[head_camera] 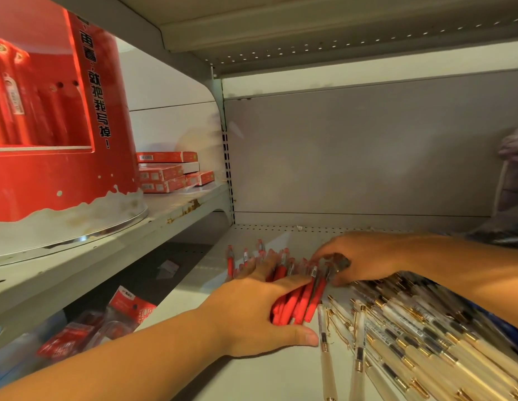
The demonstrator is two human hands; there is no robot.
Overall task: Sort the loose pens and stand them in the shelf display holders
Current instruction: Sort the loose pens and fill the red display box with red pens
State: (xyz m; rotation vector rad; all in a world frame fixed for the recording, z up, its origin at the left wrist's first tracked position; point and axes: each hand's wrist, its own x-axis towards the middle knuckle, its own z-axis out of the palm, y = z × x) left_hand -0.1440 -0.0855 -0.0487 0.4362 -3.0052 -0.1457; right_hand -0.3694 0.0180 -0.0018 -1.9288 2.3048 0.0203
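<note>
Head view: left hand lies over a bundle of red pens on the shelf, fingers wrapped across the far side and thumb stretched along the near side, so the bundle is held between them. Right hand has curled fingers at the far end of the bundle. Blur hides whether it grips anything.

Risk: the bundle is held at one end only. Its free ends fan out, so a pen could slip loose and roll among the cream pens just right of the bundle, undoing the sort.

Containers: the red display holder, up and left of the bundle on a higher shelf, has red pens standing upright behind its window, with some holes unfilled. Small red boxes are stacked beside it, their contents unseen.
</note>
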